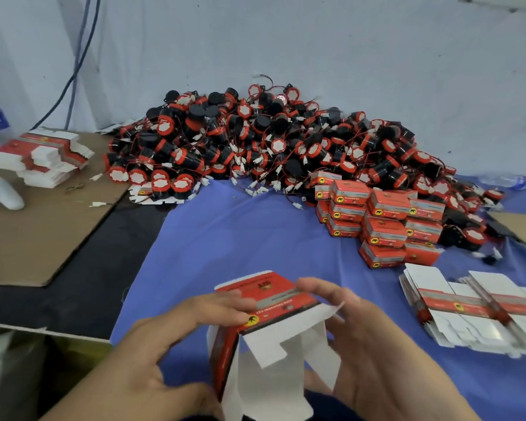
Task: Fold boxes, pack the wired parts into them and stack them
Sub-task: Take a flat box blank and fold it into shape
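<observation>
Left hand (pixel 176 338) and right hand (pixel 374 335) both gripping red-and-white cardboard box (pixel 271 302), squaring it open, white flaps (pixel 283 344) hanging unfolded for closing.

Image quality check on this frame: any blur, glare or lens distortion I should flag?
Head view: the left hand, right hand and half-folded box are soft with motion blur, print unreadable; the pile of wired parts is sharper; lighting is flat and even, with no hard shadows or strong glare; wide-angle stretching shows toward the frame edges.
</observation>
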A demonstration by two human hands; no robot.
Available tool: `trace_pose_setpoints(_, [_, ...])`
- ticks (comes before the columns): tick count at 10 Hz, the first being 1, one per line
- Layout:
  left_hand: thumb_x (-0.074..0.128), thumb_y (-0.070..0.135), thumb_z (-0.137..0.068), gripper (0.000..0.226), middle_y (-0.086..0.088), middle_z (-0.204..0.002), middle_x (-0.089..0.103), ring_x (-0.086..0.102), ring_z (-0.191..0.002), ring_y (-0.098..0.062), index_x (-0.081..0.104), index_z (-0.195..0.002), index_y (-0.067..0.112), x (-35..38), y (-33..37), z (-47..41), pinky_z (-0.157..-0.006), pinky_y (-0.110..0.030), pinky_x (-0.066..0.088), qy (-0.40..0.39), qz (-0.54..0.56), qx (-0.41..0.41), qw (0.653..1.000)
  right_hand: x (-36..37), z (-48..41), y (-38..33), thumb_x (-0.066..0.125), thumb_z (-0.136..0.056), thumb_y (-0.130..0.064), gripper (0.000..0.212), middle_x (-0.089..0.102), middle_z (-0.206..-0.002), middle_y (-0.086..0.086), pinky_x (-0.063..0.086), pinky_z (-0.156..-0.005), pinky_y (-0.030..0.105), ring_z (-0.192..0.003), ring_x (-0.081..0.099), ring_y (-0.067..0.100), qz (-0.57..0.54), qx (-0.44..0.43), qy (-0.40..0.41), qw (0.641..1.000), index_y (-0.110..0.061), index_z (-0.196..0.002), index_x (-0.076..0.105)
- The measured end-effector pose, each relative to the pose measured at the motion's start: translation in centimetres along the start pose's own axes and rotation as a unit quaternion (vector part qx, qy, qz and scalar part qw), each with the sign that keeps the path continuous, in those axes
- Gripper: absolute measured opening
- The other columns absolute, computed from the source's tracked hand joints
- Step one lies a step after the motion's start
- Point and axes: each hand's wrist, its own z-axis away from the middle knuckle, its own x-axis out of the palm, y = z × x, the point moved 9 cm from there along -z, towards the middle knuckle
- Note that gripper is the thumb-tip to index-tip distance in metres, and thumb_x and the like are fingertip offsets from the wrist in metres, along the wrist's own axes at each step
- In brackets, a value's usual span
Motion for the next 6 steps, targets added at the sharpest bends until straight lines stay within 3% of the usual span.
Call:
trace_pose_setpoints(1, [0.047,-0.036,-0.077,0.067,0.018,-0.049,0.065,0.066,-0.067,0.013,0.071,-0.043,0.017,-3.3,1.8,2.0,-0.083,-0.010,0.049,0.130,0.033,0.153,0.979,1.0,0.8,0.9,0.074,-0.084,-0.004,0.020,0.072,-0.107,0.015,0.059,-0.067,0.037,-0.083,0.070,0.028,0.043,-0.009,-0.049,0.998,-0.006,-0.103,0.069])
trace_pose_setpoints(2, [0.035,-0.053,-0.063,0.063,0.011,-0.064,0.073,0.068,-0.072,0.008,0.067,-0.046,0.000,-2.7,1.5,2.7,-0.076,-0.015,0.054,0.141,0.012,0.197,0.970,1.1,2.2,1.6,0.074,-0.072,0.000,0.054,0.064,-0.134,0.007,0.056,-0.088,0.044,-0.104,0.066,0.036,0.091,-0.015,-0.100,0.991,-0.025,-0.119,0.067])
trace_pose_setpoints(3, [0.038,-0.045,-0.074,0.058,0.009,-0.073,0.076,0.067,-0.071,0.013,0.074,-0.062,-0.001,-2.7,-0.1,2.0,-0.072,-0.022,0.053,0.139,-0.008,0.160,0.977,0.2,1.8,1.0,0.064,-0.080,-0.001,0.059,0.067,-0.131,-0.004,0.050,-0.102,0.052,-0.112,0.068,0.034,0.239,-0.068,-0.036,0.968,-0.039,-0.124,0.067])
trace_pose_setpoints(4, [0.079,-0.019,-0.065,0.059,0.012,-0.121,0.072,0.060,-0.117,0.007,0.077,-0.103,0.027,-2.1,-1.6,1.7,-0.072,-0.020,0.057,0.117,-0.057,0.137,0.982,-0.9,2.1,0.2,0.057,-0.090,0.005,0.049,0.073,-0.119,-0.005,0.059,-0.087,0.045,-0.097,0.074,0.024,0.357,-0.118,0.043,0.926,-0.036,-0.110,0.073])
trace_pose_setpoints(5, [0.087,0.022,-0.073,0.052,0.018,-0.133,0.061,0.048,-0.136,0.000,0.068,-0.120,0.036,-2.1,-4.9,0.9,-0.101,-0.031,0.051,0.114,-0.054,0.046,0.991,-1.6,2.8,-0.6,0.055,-0.089,0.008,0.048,0.077,-0.103,-0.004,0.060,-0.068,0.041,-0.076,0.074,0.028,0.390,-0.156,0.115,0.900,-0.035,-0.096,0.074])
trace_pose_setpoints(6, [0.089,0.057,-0.063,0.082,0.032,-0.145,0.046,0.040,-0.136,0.011,0.052,-0.136,0.053,-0.7,-4.9,1.1,-0.106,-0.025,0.041,0.085,-0.067,0.100,0.989,-2.2,3.2,-0.9,0.059,-0.088,0.003,0.046,0.077,-0.101,-0.006,0.059,-0.066,0.035,-0.072,0.073,0.023,0.386,-0.164,0.125,0.899,-0.039,-0.096,0.074])
